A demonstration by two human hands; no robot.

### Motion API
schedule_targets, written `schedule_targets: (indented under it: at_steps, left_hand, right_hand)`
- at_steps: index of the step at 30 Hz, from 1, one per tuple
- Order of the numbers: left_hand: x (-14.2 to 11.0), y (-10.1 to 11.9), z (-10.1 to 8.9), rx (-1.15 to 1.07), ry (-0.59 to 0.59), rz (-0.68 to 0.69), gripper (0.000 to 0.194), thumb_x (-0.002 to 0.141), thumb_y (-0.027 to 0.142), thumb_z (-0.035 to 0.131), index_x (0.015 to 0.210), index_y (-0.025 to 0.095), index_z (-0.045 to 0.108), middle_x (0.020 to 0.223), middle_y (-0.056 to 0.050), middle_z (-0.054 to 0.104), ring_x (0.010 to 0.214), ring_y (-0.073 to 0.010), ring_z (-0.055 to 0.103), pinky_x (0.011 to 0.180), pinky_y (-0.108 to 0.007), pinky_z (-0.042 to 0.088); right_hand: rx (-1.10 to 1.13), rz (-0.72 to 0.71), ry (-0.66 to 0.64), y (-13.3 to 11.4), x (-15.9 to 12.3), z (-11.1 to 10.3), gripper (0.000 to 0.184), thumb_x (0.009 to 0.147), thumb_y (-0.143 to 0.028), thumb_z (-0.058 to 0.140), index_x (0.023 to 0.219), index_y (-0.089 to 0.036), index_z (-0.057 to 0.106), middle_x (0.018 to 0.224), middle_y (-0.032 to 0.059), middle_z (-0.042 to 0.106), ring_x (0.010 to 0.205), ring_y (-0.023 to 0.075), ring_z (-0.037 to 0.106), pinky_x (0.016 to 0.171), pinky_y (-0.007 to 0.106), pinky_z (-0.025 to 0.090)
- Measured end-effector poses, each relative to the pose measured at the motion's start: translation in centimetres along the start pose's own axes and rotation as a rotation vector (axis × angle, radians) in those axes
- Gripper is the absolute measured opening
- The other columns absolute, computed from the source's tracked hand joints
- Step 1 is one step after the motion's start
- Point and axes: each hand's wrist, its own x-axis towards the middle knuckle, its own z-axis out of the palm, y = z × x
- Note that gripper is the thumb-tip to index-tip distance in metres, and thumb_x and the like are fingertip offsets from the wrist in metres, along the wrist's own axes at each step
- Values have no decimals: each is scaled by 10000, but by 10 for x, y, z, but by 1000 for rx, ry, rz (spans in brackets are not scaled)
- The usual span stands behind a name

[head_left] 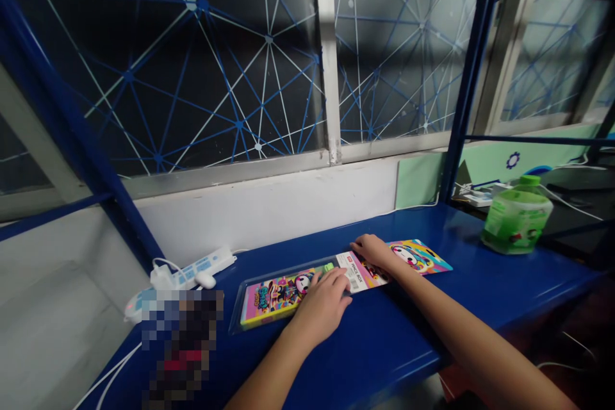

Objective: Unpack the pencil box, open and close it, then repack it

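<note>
A pencil box (276, 298) with a colourful cartoon print and yellow sides lies in a clear plastic tray (234, 319) on the blue table. A printed backing card (423, 257) extends to its right, with a white strip reading "PENCIL BOX" (354, 272) between them. My left hand (324, 298) is closed over the right end of the pencil box, thumb on top and fingers curled down by its edge. My right hand (377, 251) lies across the card with its fingers bent at the far edge, closed on it. The undersides of both hands are hidden.
A white power strip (206, 267) with plugs and cables sits at the table's left end, beside a pixelated dark patch (185, 352). A green-capped jug (517, 218) stands at the right. Blue metal posts (464, 90) and the blue table (375, 333) frame the space before patterned windows.
</note>
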Motion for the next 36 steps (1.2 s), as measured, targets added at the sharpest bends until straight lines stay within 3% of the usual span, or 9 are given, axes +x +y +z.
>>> schedule_targets:
  at_steps: [6,13,17,20,22,25,30,32,36]
  left_hand:
    - [-3,-7,4,-49,45,-32,485,885,300,685,1341,219,540,1556,-127,419,1496,-302,264,1189,-506,324]
    - [-4,3,0,-53,58,-34,321,904,282,633,1218,224,659,1418,-98,587,1434,-289,372,1192,-500,319]
    - [-9,0,-15,-24,45,-74,314,912,418,637,1180,264,690,1474,-92,548,1466,-328,329,1207,-627,187]
    - [-28,-15,-35,-1,19,-153,466,881,518,650,1285,285,651,1552,-133,449,1475,-405,304,1147,-708,222]
    - [-50,-27,-48,21,16,-247,538,868,529,655,1336,264,627,1564,-178,408,1467,-452,292,1104,-730,267]
    - [-91,-39,-57,124,45,-475,590,920,558,548,1443,286,523,1605,-122,342,1499,-396,244,1156,-658,241]
    - [-140,-31,-33,310,235,-684,486,914,468,572,1354,270,625,1593,-106,384,1499,-469,164,1122,-693,258]
    - [-146,-26,-19,300,328,-727,461,947,428,528,1368,260,613,1593,-118,387,1496,-468,181,1122,-651,307]
    - [-145,-26,-6,148,384,-727,473,963,432,501,1394,254,576,1618,-131,327,1496,-431,224,1144,-611,328]
  right_hand:
    - [-58,-8,27,-23,-5,11,353,961,-382,621,1261,-199,594,1277,81,617,1059,221,643,889,439,551]
    - [-103,-52,91,-42,-6,14,354,960,-381,622,1261,-197,593,1271,81,620,1054,220,645,884,438,553]
    - [-103,-119,174,-53,-8,6,363,958,-384,624,1263,-190,590,1263,82,622,1050,223,647,877,441,555]
    - [-96,-201,252,-55,-26,-3,364,960,-389,621,1260,-186,594,1278,82,621,1102,237,633,935,479,525]
    - [-88,-267,279,-52,-50,-7,338,999,-393,548,1261,-187,605,1296,89,632,1187,252,602,1048,539,439]
    - [-73,-354,265,-45,-96,0,433,1039,-450,398,1352,-213,580,1437,120,570,1358,278,488,1168,570,288]
    - [-48,-444,235,-47,-149,43,682,983,-596,419,1544,-213,367,1600,83,347,1483,292,296,1182,526,317]
    - [-66,-446,245,-52,-152,60,724,967,-615,432,1546,-187,359,1600,85,325,1482,299,290,1171,518,343]
    - [-119,-410,360,-61,-144,80,675,968,-570,443,1489,-141,462,1551,101,417,1442,305,379,1133,503,402]
